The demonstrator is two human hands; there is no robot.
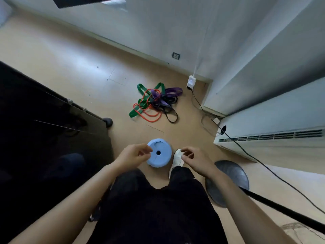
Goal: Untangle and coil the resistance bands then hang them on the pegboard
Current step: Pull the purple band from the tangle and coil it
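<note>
Tan floor (70,55) fills most of the frame, w/ a white wall (158,23) across the top. Bands (154,103) lie in one knot at frame centre, well apart from you: green, orange, purple & black loops crossing. Expect them light, soft, stretchy, prob. a bit grippy. Take the green loop (134,112) at the pile's lower left and pull slack, not tight. Blue weight plate (159,153) sits lower centre. Your left hand (131,156) and right hand (195,160) hover loosely curled, holding nothing. No pegboard in view.

No legible text or labels.
</note>
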